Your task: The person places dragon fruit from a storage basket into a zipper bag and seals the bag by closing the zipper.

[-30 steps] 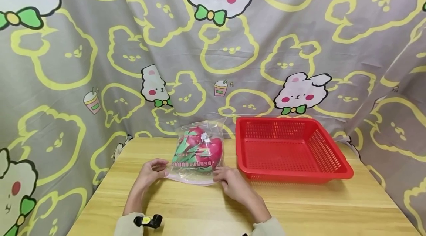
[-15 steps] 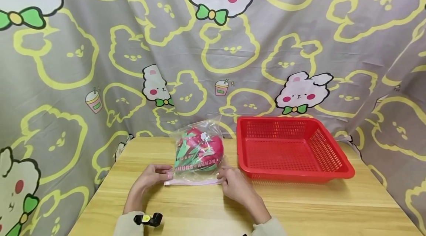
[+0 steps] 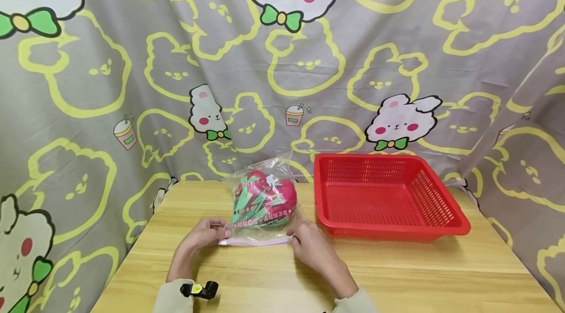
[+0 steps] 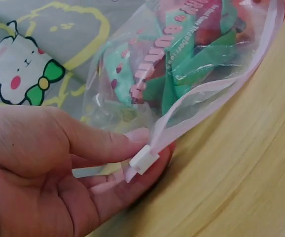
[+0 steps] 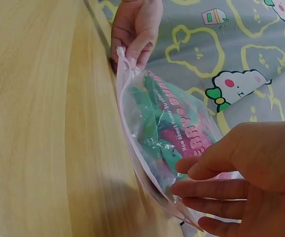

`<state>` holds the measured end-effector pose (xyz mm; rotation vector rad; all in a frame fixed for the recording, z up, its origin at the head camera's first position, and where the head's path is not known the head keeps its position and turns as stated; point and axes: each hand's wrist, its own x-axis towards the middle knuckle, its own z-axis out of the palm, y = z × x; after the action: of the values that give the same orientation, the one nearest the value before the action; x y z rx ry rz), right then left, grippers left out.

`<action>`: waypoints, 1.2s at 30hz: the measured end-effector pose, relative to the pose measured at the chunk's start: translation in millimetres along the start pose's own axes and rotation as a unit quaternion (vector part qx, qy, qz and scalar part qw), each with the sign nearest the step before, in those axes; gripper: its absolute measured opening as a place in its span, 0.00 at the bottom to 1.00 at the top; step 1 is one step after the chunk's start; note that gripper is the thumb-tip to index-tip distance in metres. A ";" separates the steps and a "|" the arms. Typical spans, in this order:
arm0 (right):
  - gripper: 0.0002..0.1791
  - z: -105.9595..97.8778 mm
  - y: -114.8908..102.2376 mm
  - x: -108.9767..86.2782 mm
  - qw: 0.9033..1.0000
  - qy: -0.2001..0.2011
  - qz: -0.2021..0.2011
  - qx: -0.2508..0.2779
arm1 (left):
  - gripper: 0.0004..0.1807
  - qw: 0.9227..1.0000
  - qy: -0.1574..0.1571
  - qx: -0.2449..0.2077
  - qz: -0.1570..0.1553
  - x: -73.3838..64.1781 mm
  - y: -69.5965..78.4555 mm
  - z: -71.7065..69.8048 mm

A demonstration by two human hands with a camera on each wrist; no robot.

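Note:
A clear zip bag [image 3: 265,200] with pink print stands on the table, holding red, pink and green items whose kind is hard to tell. Its pale pink zip strip [image 4: 201,111] runs along the near edge, and the mouth looks partly parted. My left hand [image 4: 58,168] pinches the bag's corner by the white slider [image 4: 145,159], thumb above and fingers beneath. At the opposite end of the strip is my right hand [image 5: 246,177], its fingers loosely extended and the fingertips against the bag's side. Thumb and index finger there look apart.
A red perforated plastic basket [image 3: 390,232] stands on the table just right of the bag. The wooden table [image 3: 247,278] ends at a grey curtain [image 3: 326,77] with cartoon rabbits, close behind the bag. A black strap mount sits on the left sleeve [image 3: 174,298].
The bag's near edge has shifted slightly right and straightened between the hands. My left hand has moved slightly right and down to the slider corner. The right hand barely moved; the basket is unchanged.

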<state>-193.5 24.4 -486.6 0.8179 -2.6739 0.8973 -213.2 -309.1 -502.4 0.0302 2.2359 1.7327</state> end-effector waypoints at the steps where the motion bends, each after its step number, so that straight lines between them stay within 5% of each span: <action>1: 0.12 0.1 0.1 0.1 1.000 -0.001 0.000 0.004 | 0.11 1.000 -0.001 -0.017 0.005 1.2 0.0 0.5; 6: 0.12 5.5 0.9 -0.5 1.000 -0.016 0.003 0.023 | 0.06 0.993 0.016 -0.113 0.030 9.7 -1.9 7.7; 11: 0.11 10.6 3.5 -2.3 0.998 -0.029 0.002 0.047 | 0.12 0.975 0.099 -0.196 0.031 23.4 -2.2 24.3; 15: 0.11 11.7 4.9 -2.8 0.996 -0.044 0.000 0.072 | 0.20 0.965 0.147 -0.213 0.039 31.2 -2.2 32.5; 18: 0.11 11.2 7.5 -3.1 0.995 -0.045 0.002 0.084 | 0.21 0.972 0.135 -0.193 0.028 30.3 -3.5 30.4; 23: 0.11 8.3 9.4 -2.5 0.996 -0.033 0.008 0.078 | 0.22 0.988 0.061 -0.144 0.006 21.6 -7.3 18.0; 26: 0.11 7.6 6.6 -1.2 0.997 -0.023 0.008 0.073 | 0.23 0.990 0.027 -0.136 0.007 18.1 -8.5 11.5; 30: 0.10 11.0 -0.9 -0.4 0.994 -0.024 0.016 0.104 | 0.23 0.991 0.024 -0.128 0.017 16.0 -8.9 6.1; 33: 0.09 18.3 -8.4 -0.5 0.985 -0.047 0.019 0.164 | 0.23 0.992 0.029 -0.126 0.017 15.0 -9.1 3.8; 36: 0.08 28.5 -16.8 0.0 0.962 -0.090 0.033 0.257 | 0.24 0.991 0.029 -0.132 0.011 14.5 -9.9 2.8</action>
<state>-184.5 -4.0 -501.0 0.9512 -2.6590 1.6495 -224.6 -306.1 -515.8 -0.0554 2.0323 2.0518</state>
